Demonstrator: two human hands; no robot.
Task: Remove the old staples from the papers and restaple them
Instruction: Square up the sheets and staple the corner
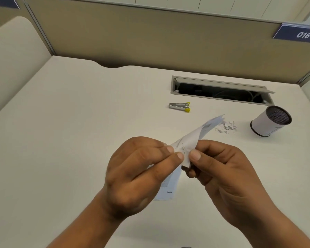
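Left hand point(138, 169) and right hand point(222, 174) each pinch the stapled corner of the papers point(186, 145), held above the table point(79, 113) at centre. Cylindrical container point(270, 121) at 2 o'clock: contents cannot be told. Loose staples point(226, 127) just beside it. Stapler point(179, 106) at 12 o'clock.

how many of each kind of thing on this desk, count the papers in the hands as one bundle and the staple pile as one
paper bundle, pinched by the left hand and the right hand: 1
stapler, silver with yellow tips: 1
pile of loose staples: 1
cylindrical mesh-topped holder: 1
total: 4
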